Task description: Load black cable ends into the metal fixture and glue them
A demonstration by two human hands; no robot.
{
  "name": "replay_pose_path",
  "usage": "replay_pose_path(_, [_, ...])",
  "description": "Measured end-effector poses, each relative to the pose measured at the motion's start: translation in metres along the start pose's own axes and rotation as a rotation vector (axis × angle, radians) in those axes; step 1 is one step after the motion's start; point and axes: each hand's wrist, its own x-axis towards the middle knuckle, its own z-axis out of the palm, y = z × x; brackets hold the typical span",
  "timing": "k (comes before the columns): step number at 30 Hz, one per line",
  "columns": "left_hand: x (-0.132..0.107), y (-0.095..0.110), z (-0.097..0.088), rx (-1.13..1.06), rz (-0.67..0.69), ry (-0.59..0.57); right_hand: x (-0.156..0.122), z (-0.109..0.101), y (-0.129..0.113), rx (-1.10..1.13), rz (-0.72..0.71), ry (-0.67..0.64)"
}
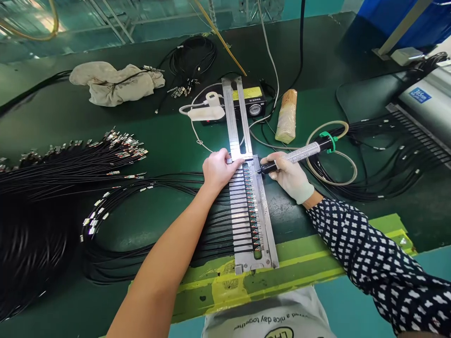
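Right hand [293, 180] holds one syringe [303, 152] at one fixture [264, 220].

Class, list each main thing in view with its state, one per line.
Left hand: bare, resting on the metal fixture
Right hand: gloved, holding the syringe
Syringe: tilted, dark tip toward the fixture
Metal fixture: loaded with a row of cable ends
Cloth: crumpled
Far cable bunch: coiled

Right sleeve [366, 260] dark with white four-lobed print; right hand [291, 177] white-gloved; left hand [218, 171], forearm [169, 249] bare.
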Motion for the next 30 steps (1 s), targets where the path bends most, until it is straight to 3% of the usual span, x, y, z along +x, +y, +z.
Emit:
replay_pose_path(14, [-0.001, 0.004, -0.002, 0.016, -0.020, -0.011, -0.001, 0.001, 0.000, 0.006, -0.004, -0.002])
replay_pose_path(19, [0.001, 0.009, -0.012, 0.087, 0.069, -0.046, -0.003, 0.003, -0.003, -0.015, 0.010, 0.019])
replay_pose_path(26, [0.002, 0.005, -0.013, 0.085, 0.127, -0.093, -0.001, 0.008, -0.009, -0.407, -0.124, 0.122])
replay_pose_path(30, [0.005, 0.001, -0.012, 0.070, 0.151, -0.102, 0.003, 0.016, -0.014, -0.591, -0.182, 0.050])
